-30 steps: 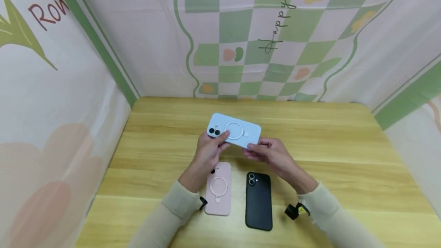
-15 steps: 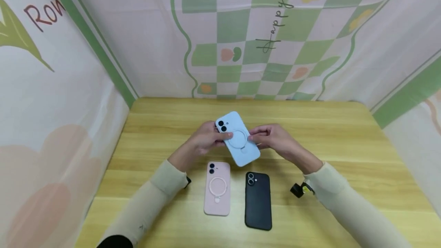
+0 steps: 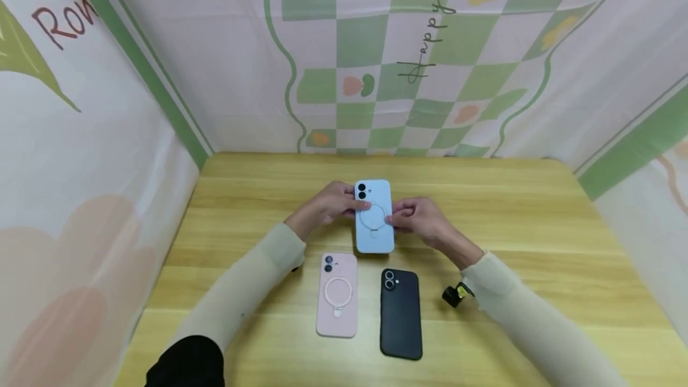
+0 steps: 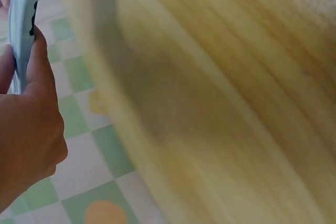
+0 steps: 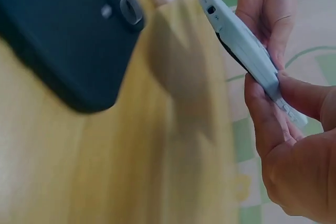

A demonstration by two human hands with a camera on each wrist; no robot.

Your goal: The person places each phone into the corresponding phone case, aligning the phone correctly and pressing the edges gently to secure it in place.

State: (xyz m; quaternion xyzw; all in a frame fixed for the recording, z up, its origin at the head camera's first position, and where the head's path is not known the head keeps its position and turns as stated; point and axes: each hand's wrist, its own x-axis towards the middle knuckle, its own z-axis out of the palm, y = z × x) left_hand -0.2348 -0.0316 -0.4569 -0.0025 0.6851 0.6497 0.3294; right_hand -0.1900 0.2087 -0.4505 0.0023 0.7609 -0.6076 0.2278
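Observation:
A light blue phone case with two camera rings and a round ring on its back is held upright above the table between both hands. My left hand pinches its left edge, the thumb lying on the back by the ring. On the opposite edge my right hand grips with thumb and fingers. In the right wrist view the blue case appears edge-on, with a port opening at its end and a dark layer along its underside. The left wrist view shows only part of the blue case.
A pink phone case with a ring lies on the wooden table, front left of the hands. Right of it lies a black phone or case. A patterned cloth hangs behind the table's back edge.
The blue case has turned from lying crosswise to standing lengthwise, its camera end now pointing away. My right hand has moved from the case's end to its right long edge.

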